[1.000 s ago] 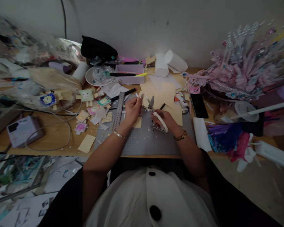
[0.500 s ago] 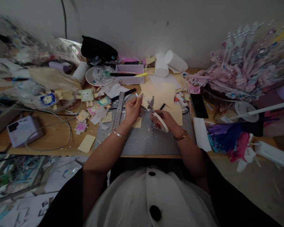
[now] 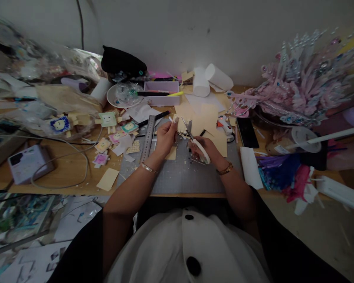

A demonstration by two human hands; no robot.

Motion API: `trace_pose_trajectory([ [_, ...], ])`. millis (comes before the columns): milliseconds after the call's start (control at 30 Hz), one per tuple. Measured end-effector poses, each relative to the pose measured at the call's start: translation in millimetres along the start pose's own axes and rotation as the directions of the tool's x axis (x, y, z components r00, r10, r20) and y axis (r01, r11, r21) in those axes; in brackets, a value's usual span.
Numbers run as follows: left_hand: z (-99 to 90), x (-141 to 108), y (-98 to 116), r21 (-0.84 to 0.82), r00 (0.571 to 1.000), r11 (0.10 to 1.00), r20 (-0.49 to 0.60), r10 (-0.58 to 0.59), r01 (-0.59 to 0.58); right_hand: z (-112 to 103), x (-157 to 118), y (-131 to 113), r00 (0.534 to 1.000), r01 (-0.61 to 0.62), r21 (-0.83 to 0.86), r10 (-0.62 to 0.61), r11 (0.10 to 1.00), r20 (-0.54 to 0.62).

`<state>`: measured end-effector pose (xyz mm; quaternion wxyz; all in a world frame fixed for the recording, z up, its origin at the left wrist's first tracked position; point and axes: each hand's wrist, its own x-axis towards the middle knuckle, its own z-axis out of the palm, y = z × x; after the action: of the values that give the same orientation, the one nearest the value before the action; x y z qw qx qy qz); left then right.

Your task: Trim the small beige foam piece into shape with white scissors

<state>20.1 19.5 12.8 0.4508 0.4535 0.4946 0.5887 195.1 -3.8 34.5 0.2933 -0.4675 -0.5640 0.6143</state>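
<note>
My right hand [image 3: 208, 148] is closed round the white handles of a pair of scissors [image 3: 202, 150], whose metal blades point up and left toward my other hand. The fingertips of my left hand [image 3: 166, 137] are pinched on a small pale piece [image 3: 176, 119], mostly hidden by the fingers; I cannot tell what it is. Both hands are over a grey cutting mat [image 3: 183, 179] strewn with tiny scraps. Beside my left hand lies a steel ruler [image 3: 148, 137]. Cream card sheets [image 3: 205, 118] spread beyond the scissors.
Small drawn card figures [image 3: 107, 119] and a purple-backed phone [image 3: 29, 163] lie to the left. At the back stand a lilac tray [image 3: 162, 100] and white rolls [image 3: 201, 82]. A black phone [image 3: 247, 132], a glue gun [image 3: 224, 125] and pink tiaras [image 3: 297, 94] are on the right.
The scissors have shifted slightly, with their blades a little farther from my left fingertips. My left hand has hardly moved and keeps its pinch.
</note>
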Motion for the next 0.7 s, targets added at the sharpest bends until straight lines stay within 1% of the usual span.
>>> trace_pose_trajectory([
  [100,1.5,-2,2,-0.017,0.999,1.000,0.032,0.022,-0.021,-2,0,0,0.999,0.036,0.028,-0.036,0.999,-0.004],
  [300,5.0,-6,2,-0.065,0.988,0.996,0.148,-0.053,0.063,-4,-5,-4,0.995,0.089,0.115,-0.093,0.989,0.034],
  [400,6.3,-9,2,-0.062,0.976,0.994,0.200,-0.079,0.093,-3,-6,-5,0.992,0.120,0.121,-0.123,0.985,0.022],
  [533,9.3,-12,1,-0.038,0.966,0.990,0.227,-0.123,0.135,1,-6,-5,0.992,0.126,0.129,-0.126,0.984,-0.009],
  [700,13.7,-13,-1,-0.032,0.967,0.994,0.239,-0.090,0.101,9,-6,-2,0.992,0.118,0.165,-0.110,0.979,-0.057],
])
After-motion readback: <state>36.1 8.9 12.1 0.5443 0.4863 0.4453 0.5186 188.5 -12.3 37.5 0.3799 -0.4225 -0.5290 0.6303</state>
